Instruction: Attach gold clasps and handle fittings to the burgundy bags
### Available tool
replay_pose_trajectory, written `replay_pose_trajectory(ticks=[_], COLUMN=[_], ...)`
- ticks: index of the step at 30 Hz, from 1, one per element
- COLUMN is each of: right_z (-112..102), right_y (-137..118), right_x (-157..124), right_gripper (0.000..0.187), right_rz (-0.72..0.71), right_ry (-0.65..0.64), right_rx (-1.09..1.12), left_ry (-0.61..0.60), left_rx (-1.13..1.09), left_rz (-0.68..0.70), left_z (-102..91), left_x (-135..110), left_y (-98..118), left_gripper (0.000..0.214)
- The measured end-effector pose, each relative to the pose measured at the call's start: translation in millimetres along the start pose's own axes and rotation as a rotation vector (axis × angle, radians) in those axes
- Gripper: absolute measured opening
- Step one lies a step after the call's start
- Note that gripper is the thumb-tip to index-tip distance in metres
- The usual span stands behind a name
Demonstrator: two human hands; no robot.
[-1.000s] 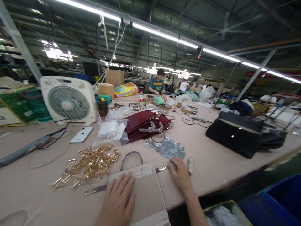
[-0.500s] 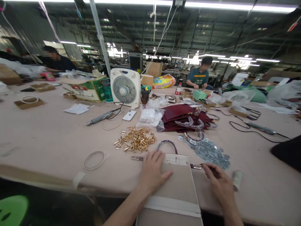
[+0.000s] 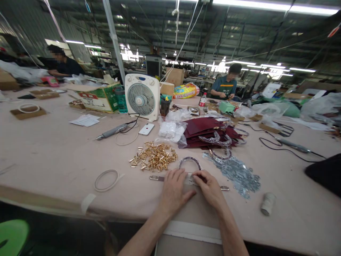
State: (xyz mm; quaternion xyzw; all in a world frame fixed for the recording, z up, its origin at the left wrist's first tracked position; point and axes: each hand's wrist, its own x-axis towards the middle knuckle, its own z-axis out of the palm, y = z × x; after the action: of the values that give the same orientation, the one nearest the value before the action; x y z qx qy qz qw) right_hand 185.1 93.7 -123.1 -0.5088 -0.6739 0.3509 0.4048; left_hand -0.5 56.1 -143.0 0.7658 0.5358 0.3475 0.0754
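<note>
A beige bag panel lies before me at the table edge, with a curved, plastic-wrapped handle at its top. Dark strap ends with metal fittings stick out on both sides, a left one and a right one. My left hand rests flat on the upper left of the panel, fingers stretched out. Close beside it, my right hand pinches at the panel's upper edge below the handle; what its fingertips hold is too small to make out. Gold-coloured metal fittings are heaped beyond my left hand.
Thin grey metal pieces spread to the right, near a small roll. Behind lie stacked maroon bag pieces, a phone, an electric screwdriver and a fan. A co-worker sits across the table.
My right hand has moved left from the right-hand strap end to the panel's upper edge beside my left hand. The left hand stays flat on the panel.
</note>
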Motion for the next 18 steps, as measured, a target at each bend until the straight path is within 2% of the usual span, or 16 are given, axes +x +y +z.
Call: replay_pose_trajectory(ticks=[4, 7, 12, 15, 18], right_z=[-6, -4, 8, 13, 12], right_y=[8, 12, 19, 22, 22], right_x=[-1, 0, 1, 1, 4], right_gripper=[0.026, 0.029, 0.03, 0.029, 0.027], right_rz=[0.069, 0.071, 0.019, -0.029, -0.041], right_ry=[-0.014, 0.016, 0.137, 0.171, 0.186], right_rx=[0.094, 0.109, 0.012, -0.052, -0.092], left_ry=[0.03, 0.031, 0.027, 0.036, 0.044], left_rx=[-0.063, -0.096, -0.158, -0.176, -0.199], left_rz=[0.005, 0.042, 0.085, 0.06, 0.007], left_z=[-0.4, 0.3, -0.1, 1.2, 6.1], left_x=[1, 2, 4, 5, 7], left_y=[-2, -2, -1, -1, -2], left_gripper=[0.034, 0.031, 0.028, 0.031, 0.021])
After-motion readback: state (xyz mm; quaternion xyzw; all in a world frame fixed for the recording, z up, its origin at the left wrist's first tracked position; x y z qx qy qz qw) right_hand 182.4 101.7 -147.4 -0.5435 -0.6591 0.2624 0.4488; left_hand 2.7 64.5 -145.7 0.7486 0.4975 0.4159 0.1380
